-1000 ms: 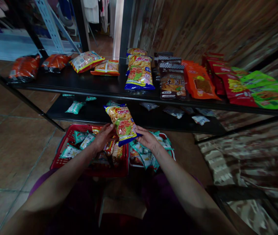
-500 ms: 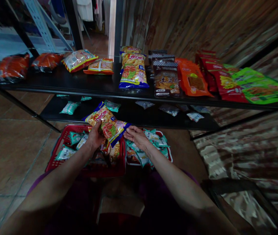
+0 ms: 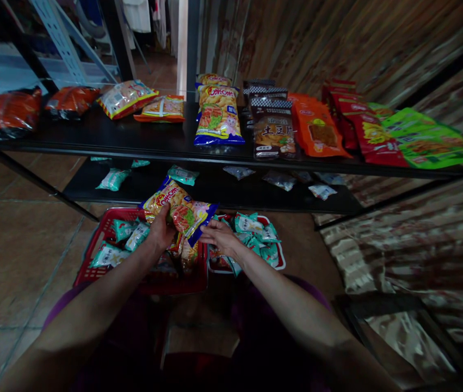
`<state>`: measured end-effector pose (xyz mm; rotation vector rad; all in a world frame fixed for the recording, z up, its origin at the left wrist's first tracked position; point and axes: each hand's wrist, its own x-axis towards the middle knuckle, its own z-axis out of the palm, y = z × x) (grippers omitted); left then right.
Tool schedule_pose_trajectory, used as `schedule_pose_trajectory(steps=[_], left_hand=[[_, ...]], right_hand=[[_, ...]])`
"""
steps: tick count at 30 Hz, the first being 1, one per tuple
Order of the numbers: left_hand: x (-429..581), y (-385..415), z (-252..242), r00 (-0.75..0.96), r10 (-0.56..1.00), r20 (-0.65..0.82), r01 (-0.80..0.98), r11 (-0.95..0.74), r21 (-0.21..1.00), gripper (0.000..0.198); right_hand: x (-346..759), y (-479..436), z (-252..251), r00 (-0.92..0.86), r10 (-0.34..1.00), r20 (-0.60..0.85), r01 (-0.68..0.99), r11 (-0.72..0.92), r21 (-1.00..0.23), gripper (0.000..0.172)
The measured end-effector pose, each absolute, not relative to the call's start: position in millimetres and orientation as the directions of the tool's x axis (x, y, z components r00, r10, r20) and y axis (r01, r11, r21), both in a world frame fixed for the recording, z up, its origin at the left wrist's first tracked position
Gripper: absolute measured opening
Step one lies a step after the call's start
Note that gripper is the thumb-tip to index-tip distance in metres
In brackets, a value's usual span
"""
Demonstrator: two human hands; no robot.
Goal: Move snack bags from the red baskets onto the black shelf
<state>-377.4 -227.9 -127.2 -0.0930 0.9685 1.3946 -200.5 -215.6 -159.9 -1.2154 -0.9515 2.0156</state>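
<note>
Bag [image 3: 186, 213] is clasped by L hand [image 3: 161, 231] mid-frame, over red basket [image 3: 202, 272], its corner met by R hand [image 3: 222, 236] (pinched or not, can't tell). Across upper frame, shelf [image 3: 125, 133] is lined w/ packs [image 3: 274, 128]; more are left in basket.

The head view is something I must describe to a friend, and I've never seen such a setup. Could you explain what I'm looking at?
There is no machine here. One camera, worn on a person's head, looks forward and down at their bare hands. The left hand grips a snack bag; the right hand is at its lower end. Below are a red basket and a smaller white-rimmed basket, both holding teal packets. Ahead, the upper shelf bears colourful bags, and the lower shelf has small packets.
</note>
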Motion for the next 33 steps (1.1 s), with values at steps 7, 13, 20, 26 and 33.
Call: schedule_pose_trajectory(steps=[7,13,20,26,33], left_hand=[[-394,-222,-131,-0.164,0.774,-0.611,-0.848,0.207,0.489,0.038],[-404,-220,-135,-0.203,0.734,-0.647,-0.832,0.219,0.509,0.036],[-411,-223,-125,-0.082,0.867,-0.492,-0.856,0.192,0.481,0.049],[-418,-223,-120,-0.115,0.808,-0.577,-0.836,0.235,0.495,0.049],[-421,-220,-112,-0.189,0.801,-0.568,-0.849,0.157,0.504,0.047]], right_hand=[[-200,-215,-151,-0.527,0.771,-0.356,-0.362,-0.583,-0.727,0.037],[-198,-216,-147,-0.566,0.753,-0.335,-0.393,-0.604,-0.694,0.038],[-198,-223,-141,-0.626,0.747,-0.225,-0.119,-0.376,-0.919,0.027],[-201,-229,-149,-0.553,0.821,-0.144,0.16,-0.065,-0.985,0.018],[-202,-230,-131,-0.568,0.808,-0.156,-0.085,-0.245,-0.966,0.032]])
